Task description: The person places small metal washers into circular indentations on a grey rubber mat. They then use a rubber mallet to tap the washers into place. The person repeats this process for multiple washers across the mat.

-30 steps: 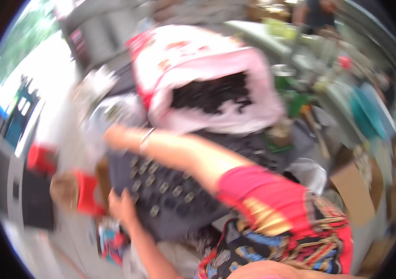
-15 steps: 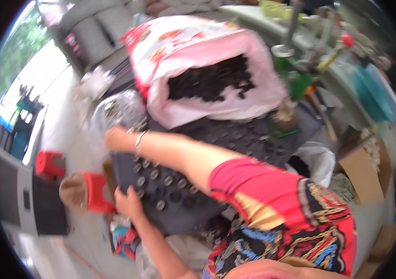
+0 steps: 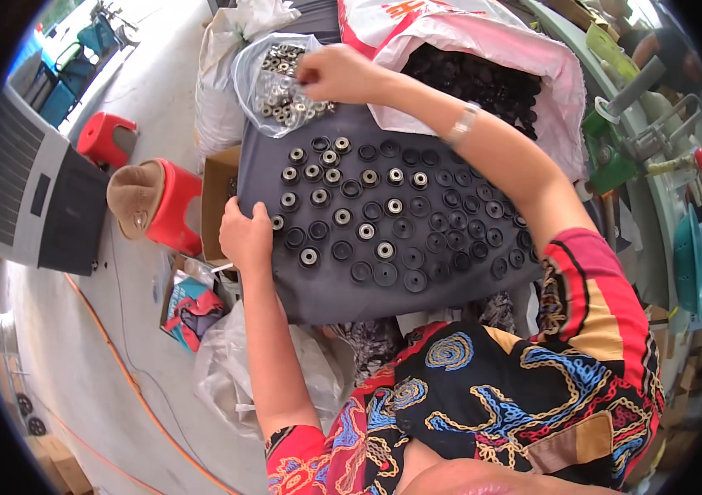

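Note:
On a dark grey cloth lie many round black plastic wheels, several with a silver metal bearing sitting in the middle. At the far left of the cloth is a clear plastic bag full of loose bearings. My right hand reaches across to this bag, its fingers curled at the bearings; what they hold, if anything, is hidden. My left hand rests at the cloth's left edge with thumb and forefinger apart, beside a wheel with a bearing.
A large white and red sack of black wheels lies open at the back. Red stools and a cardboard box stand to the left. Green machinery is at the right, and a plastic sack lies below the table.
The view has shifted and sharpened, bringing the cloth nearer the middle. My right hand now shows at the bag's bearings; my left hand stays by the cloth's left edge.

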Action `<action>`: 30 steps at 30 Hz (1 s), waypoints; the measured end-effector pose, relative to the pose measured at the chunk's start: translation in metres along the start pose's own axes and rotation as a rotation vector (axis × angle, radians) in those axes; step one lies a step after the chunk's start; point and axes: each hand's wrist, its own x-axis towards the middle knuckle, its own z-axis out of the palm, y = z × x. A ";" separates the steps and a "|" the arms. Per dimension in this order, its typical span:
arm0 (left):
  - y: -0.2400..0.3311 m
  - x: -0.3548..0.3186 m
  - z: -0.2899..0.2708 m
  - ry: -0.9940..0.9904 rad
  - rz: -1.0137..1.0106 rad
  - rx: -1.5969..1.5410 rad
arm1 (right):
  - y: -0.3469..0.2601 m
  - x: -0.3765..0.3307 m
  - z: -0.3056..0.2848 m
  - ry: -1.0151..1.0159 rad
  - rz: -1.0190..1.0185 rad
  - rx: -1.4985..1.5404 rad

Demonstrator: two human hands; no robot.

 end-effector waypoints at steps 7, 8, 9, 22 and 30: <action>0.000 0.001 0.000 0.005 -0.010 -0.017 | 0.010 -0.124 -0.020 -0.288 0.293 0.024; 0.000 0.001 -0.001 0.005 -0.004 -0.020 | 0.014 -0.130 -0.013 -0.319 0.347 -0.015; 0.000 0.002 -0.002 0.006 0.000 -0.023 | 0.020 -0.133 -0.009 -0.325 0.329 -0.068; 0.002 -0.003 -0.007 -0.003 -0.033 -0.050 | 0.021 -0.128 0.003 -0.402 0.311 -0.261; -0.003 -0.001 -0.003 0.037 0.003 -0.025 | 0.018 -0.120 0.003 -0.502 0.268 -0.380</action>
